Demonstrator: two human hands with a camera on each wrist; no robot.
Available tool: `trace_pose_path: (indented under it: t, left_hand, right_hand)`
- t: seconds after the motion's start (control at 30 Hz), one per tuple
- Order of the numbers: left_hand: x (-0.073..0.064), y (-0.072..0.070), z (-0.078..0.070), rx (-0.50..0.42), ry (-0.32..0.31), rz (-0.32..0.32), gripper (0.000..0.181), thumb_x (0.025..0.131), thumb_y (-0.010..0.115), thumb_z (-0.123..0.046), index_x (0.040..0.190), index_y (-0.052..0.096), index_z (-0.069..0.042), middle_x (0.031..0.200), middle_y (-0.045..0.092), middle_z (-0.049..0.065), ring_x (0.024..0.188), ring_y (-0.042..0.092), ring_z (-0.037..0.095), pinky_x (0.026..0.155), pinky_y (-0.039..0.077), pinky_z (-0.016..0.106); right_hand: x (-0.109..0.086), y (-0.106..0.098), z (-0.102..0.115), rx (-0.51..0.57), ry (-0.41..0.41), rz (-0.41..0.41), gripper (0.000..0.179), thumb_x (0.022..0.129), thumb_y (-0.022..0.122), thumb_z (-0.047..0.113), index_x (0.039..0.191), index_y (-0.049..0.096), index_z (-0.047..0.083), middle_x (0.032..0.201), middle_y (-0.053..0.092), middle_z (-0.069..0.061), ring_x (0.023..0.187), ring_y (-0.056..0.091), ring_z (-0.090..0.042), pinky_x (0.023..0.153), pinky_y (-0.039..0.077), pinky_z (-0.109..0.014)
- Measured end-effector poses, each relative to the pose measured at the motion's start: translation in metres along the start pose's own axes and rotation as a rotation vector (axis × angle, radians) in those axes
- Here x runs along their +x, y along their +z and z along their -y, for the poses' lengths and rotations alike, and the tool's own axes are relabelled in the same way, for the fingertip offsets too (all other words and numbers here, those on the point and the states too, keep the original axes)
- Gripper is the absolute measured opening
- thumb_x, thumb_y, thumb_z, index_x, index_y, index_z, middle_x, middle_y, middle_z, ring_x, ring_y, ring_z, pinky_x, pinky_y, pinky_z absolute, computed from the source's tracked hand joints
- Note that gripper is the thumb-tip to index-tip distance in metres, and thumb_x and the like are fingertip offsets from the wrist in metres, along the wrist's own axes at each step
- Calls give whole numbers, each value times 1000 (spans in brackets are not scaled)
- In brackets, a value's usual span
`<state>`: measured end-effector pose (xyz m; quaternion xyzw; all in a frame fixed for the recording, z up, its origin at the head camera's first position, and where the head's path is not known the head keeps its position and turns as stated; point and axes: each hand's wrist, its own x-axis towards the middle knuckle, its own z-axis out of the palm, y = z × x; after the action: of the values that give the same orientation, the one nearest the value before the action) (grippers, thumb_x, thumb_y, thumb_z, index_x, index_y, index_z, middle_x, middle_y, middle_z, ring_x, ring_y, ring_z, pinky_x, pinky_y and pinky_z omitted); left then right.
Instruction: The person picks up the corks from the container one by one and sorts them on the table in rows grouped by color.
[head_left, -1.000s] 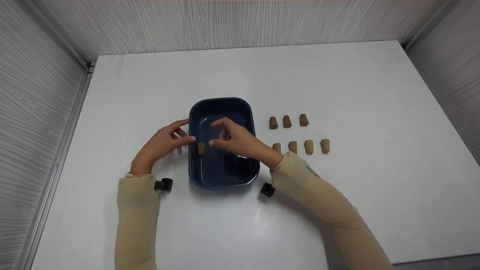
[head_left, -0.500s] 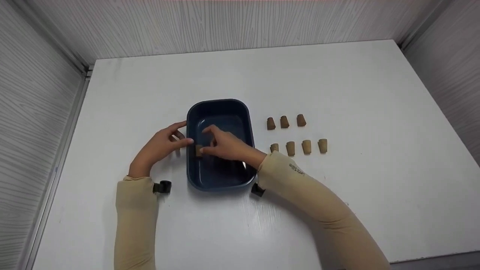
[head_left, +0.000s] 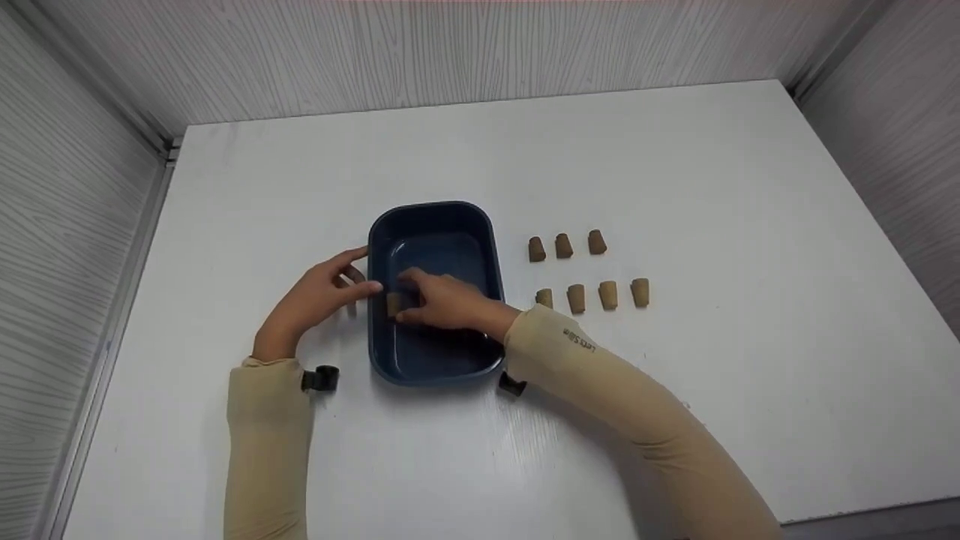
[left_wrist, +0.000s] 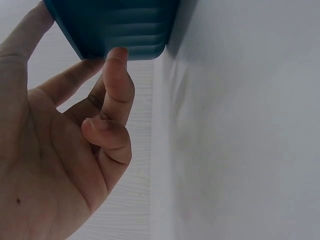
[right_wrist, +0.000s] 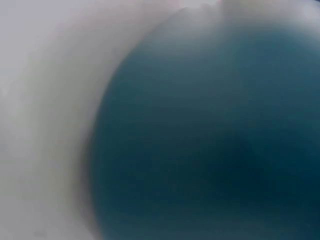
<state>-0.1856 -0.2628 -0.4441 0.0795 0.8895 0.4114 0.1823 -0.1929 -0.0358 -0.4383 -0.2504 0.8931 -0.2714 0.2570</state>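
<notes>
A deep navy-blue rectangular tray (head_left: pixel 439 381) stands on the table. Inside it, by the left wall, is a brown tapered cork stopper (head_left: pixel 394 305). My left hand (head_left: pixel 311 300) is at the tray's left side, thumb at the rim and fingertips against the outer wall; the left wrist view shows this hand (left_wrist: pixel 65 130) with its other fingers loosely bent. Reaching over the right rim, my right hand (head_left: pixel 450 301) is down inside the tray. Its thumb tip lies right beside the cork, with the index finger apart and farther back. The right wrist view shows only the blurred tray wall (right_wrist: pixel 200 125).
Right of the tray, three dark brown corks (head_left: pixel 564 246) form a back row. Several lighter corks (head_left: pixel 608 295) make a front row, the leftmost partly behind my right sleeve (head_left: pixel 600 375). Grey wood-grain panels (head_left: pixel 480 52) border the white table (head_left: pixel 712 187).
My right hand has moved left and lower into the tray, its thumb coming up to the cork. The left hand stays at the tray's side. The whole scene shifts slightly in view.
</notes>
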Motion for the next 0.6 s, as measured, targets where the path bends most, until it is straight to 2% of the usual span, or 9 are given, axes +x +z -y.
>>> trace_pose_path:
  t: [0.33,0.6]
  left_hand:
    - [1,0,0,-8,1,9,78,87,62,-58,150,35,-22,113,62,11,79,61,23,67,45,32]
    - [0,0,-1,-16,4,7,77,87,63,-56,150,36,-22,113,63,11,79,60,23,66,45,32]
  right_hand:
    - [2,3,0,-74,-23,1,61,91,66,39,144,44,16,138,57,-6,123,57,-22,101,45,-42]
    - [2,4,-2,-107,-65,9,50,90,67,39,134,54,19,124,64,-1,113,60,-19,95,48,-42]
